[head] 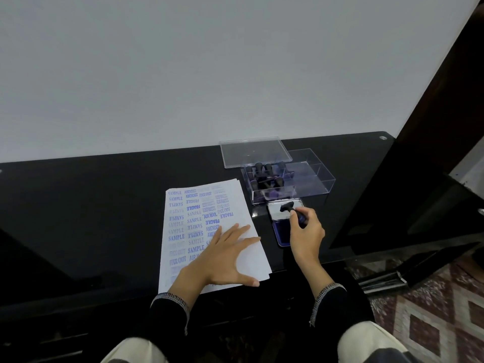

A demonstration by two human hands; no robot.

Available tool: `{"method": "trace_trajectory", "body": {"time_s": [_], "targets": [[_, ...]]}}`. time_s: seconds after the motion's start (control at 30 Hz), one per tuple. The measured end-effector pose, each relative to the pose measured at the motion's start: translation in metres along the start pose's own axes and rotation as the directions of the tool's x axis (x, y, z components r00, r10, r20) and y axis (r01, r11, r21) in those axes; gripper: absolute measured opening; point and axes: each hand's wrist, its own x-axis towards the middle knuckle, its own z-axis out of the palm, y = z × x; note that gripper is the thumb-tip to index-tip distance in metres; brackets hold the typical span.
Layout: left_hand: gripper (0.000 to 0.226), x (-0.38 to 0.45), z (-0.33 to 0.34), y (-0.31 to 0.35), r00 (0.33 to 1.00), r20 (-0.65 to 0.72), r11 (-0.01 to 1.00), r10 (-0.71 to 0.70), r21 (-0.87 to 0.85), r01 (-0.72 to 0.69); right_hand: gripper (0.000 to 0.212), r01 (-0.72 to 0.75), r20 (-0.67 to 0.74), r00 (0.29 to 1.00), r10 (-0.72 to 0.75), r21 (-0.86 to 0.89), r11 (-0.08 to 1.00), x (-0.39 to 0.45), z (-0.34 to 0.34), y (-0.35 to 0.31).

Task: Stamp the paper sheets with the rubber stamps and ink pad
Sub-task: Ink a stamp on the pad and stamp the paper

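Note:
A stack of white paper sheets (180,231) lies on the black table, its top sheet covered with blue stamped words such as SAMPLE, FRAGILE and AIR MAIL. My left hand (222,255) rests flat on the sheet's lower right part, fingers spread. My right hand (305,231) grips a black rubber stamp (288,208) by its handle, tilted over the open ink pad (279,235), whose blue pad lies near and whose lid stands behind. I cannot tell if the stamp touches the pad.
A clear plastic box (314,184) holding several black stamps (264,176) stands behind the ink pad, its clear lid (251,150) leaning at the back. The black table (104,200) meets a white wall. A dark cabinet stands at the right; patterned floor lies at lower right.

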Motion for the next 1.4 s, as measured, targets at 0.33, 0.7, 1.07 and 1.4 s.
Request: {"method": "trace_trajectory", "body": {"time_s": [0.33, 0.7, 1.07, 1.4], "targets": [[0.071, 0.01, -0.004, -0.01, 0.994, -0.104, 0.988, -0.028, -0.152, 0.012, 0.005, -0.005, 0.023, 1.0, 0.006, -0.032, 0.999, 0.004, 0.006, -0.003], [0.034, 0.036, 0.001, 0.003, 0.922, -0.37, 0.946, -0.113, -0.324, -0.014, 0.024, 0.422, 0.493, 0.853, -0.171, -0.459, 0.782, 0.04, -0.028, -0.012], [0.049, 0.046, 0.014, 0.008, 0.936, -0.347, 0.99, -0.056, -0.138, 0.008, 0.011, 0.588, 0.57, 0.793, -0.216, -0.619, 0.521, 0.027, -0.019, -0.01], [0.049, 0.047, 0.017, 0.009, 0.932, -0.359, 0.996, -0.045, -0.082, 0.017, 0.012, 0.525, 0.59, 0.803, -0.088, -0.629, 0.573, 0.033, -0.011, -0.02]]}}
